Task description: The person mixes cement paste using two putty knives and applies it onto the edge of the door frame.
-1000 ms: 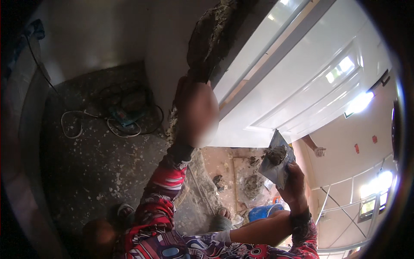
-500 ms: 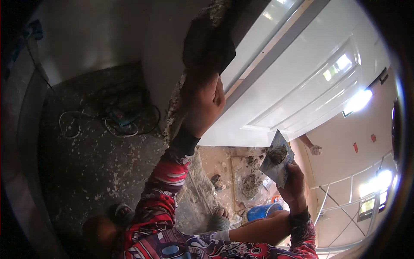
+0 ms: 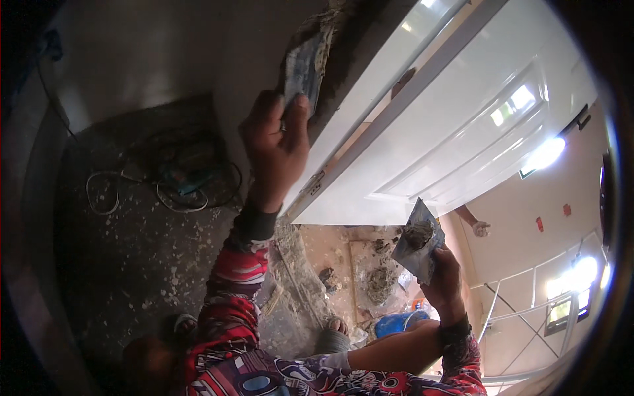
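Note:
My left hand (image 3: 277, 148) grips a putty knife (image 3: 305, 71), its wide grey blade pointing up against the rough wall edge beside the white door frame (image 3: 380, 89). Some wet mortar shows along the blade's right side; the handle is hidden in my fingers. Lower and to the right, my right hand (image 3: 444, 277) holds a flat metal plate (image 3: 417, 265) by its lower corner. A lump of grey mortar (image 3: 419, 235) sits on that plate, apart from the wall.
A white panelled door (image 3: 422, 158) stands at the right. Another person's hand (image 3: 481, 229) shows beyond it. On the stained floor lie a power tool (image 3: 181, 178) with a looped cable, mortar clumps (image 3: 380, 284) and a blue container (image 3: 399, 323). White metal bars (image 3: 515, 298) stand at the right.
My left hand has shifted left and turned, so the putty knife's face now shows, where before it was a dark shape. The right hand and its plate have moved slightly left.

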A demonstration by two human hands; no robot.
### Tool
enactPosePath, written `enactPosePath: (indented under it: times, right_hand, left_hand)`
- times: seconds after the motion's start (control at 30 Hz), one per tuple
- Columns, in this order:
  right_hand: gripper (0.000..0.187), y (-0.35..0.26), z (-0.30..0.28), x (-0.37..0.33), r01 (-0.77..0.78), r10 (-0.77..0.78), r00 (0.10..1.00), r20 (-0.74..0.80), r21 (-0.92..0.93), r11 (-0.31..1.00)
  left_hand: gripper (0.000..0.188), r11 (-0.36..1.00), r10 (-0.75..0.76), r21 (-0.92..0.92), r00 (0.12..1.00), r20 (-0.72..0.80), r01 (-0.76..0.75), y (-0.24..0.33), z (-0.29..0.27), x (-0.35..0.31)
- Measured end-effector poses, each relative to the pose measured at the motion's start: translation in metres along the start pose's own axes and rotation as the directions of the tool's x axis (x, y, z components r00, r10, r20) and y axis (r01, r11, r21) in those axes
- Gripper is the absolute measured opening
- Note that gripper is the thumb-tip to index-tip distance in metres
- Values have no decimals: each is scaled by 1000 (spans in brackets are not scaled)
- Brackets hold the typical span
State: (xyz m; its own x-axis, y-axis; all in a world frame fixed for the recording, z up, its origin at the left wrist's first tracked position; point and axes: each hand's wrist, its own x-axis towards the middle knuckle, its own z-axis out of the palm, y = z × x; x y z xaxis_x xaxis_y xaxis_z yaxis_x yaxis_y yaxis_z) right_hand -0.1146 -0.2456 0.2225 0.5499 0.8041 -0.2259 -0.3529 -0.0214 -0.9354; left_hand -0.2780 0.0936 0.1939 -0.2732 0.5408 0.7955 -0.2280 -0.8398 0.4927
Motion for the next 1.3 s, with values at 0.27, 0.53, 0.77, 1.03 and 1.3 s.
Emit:
enactPosePath:
  times: [0.27,0.53,0.77,1.03,1.3]
  right_hand:
    - [54,-2,-15,-1,5,-5,1000,-4,75,997]
    - [50,-1,-21,-2,5,-10,999,43,104,995]
    - [46,-4,4,-2,48,-42,994,-104,55,997]
    - [46,0,6,5,34,-27,997,-71,93,995]
    - [53,1,-8,13,-26,23,999,39,73,997]
  left_hand:
    - [13,956,-8,-290,994,113,41,21,-13,55]
    - [10,842,526,11,825,205,-539,10,29,103]
    - [50,867,492,-117,793,358,-485,5,12,77]
    - [64,950,313,-164,804,506,-267,-11,-21,28]
    - [65,942,334,-168,760,557,-291,-33,-36,1]
